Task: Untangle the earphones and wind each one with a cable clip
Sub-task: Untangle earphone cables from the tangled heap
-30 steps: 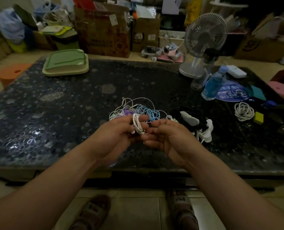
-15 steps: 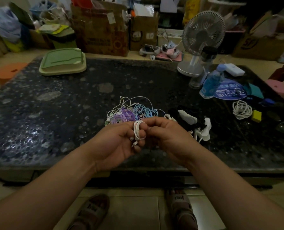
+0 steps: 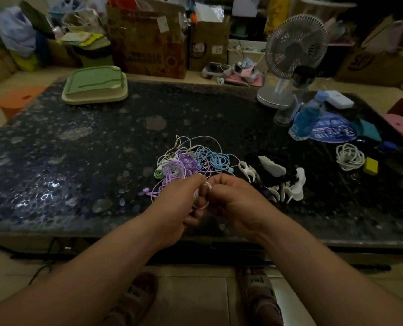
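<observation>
Winding step in hand. White earphone coil is pinched between left hand and right hand, held together just in front of the tangle on the counter. Next, judged: a cable clip, right of the tangle, is needed

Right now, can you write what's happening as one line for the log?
step: winding white earphone | left hand: holds coil | right hand: pinches cable | tangle: on table | clips: untouched
</observation>
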`<control>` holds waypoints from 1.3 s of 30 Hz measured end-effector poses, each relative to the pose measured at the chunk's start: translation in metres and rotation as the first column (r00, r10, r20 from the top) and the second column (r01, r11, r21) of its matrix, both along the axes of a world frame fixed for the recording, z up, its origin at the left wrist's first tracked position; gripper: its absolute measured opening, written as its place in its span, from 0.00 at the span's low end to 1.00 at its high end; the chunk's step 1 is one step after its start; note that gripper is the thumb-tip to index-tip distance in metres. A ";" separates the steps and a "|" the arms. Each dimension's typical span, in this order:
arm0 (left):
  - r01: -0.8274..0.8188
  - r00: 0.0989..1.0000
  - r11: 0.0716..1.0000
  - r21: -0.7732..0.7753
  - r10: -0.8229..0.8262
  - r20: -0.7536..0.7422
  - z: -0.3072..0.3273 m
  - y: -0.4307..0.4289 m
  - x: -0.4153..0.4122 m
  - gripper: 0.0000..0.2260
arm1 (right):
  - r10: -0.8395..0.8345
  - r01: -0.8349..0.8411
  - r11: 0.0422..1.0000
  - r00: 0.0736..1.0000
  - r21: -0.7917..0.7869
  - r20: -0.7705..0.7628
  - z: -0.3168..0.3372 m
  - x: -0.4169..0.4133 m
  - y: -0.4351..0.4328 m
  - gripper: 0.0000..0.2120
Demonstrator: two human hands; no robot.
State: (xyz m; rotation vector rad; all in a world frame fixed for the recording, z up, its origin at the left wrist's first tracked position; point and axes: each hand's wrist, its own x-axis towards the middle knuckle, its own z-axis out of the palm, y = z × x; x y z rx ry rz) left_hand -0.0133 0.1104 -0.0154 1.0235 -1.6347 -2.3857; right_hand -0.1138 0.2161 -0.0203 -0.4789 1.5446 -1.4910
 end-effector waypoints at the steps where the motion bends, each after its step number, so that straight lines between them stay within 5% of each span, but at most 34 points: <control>1: -0.007 1.000 1.000 -0.028 0.007 0.008 0.000 0.001 -0.001 0.13 | -0.003 0.003 1.000 1.000 -0.003 -0.025 0.001 0.001 0.000 0.07; 9: -0.121 0.990 0.987 -0.108 0.128 0.053 0.008 0.006 -0.002 0.14 | -0.046 0.048 0.999 0.956 0.000 -0.290 -0.008 0.010 -0.002 0.03; 15: -0.102 0.995 0.954 -0.282 0.100 -0.022 0.006 0.008 -0.001 0.16 | -0.042 0.060 0.997 0.936 0.040 -0.348 -0.004 0.008 -0.001 0.05; 22: -0.007 0.999 0.952 -0.307 -0.004 -0.038 0.015 0.008 0.002 0.18 | -0.034 0.076 0.992 0.927 0.099 -0.373 -0.009 0.010 0.000 0.06; 25: 0.047 0.998 0.843 -0.536 -0.023 0.051 0.004 0.000 0.001 0.17 | -0.011 0.057 0.991 0.942 0.124 -0.337 -0.010 0.011 0.003 0.08; 28: 0.109 0.993 0.663 -0.740 -0.046 0.105 -0.010 -0.004 -0.002 0.18 | 0.030 0.047 0.988 0.870 0.144 -0.492 -0.005 0.012 0.008 0.10; 36: -0.088 0.996 0.805 -0.586 0.056 -0.072 -0.004 0.024 -0.020 0.18 | -0.022 0.201 0.972 0.598 0.123 -0.801 -0.009 0.004 0.013 0.11; 39: -0.041 0.999 0.939 -0.340 0.028 -0.043 0.000 0.017 -0.032 0.16 | 0.015 0.116 0.985 0.682 0.128 -0.731 -0.007 -0.013 0.019 0.11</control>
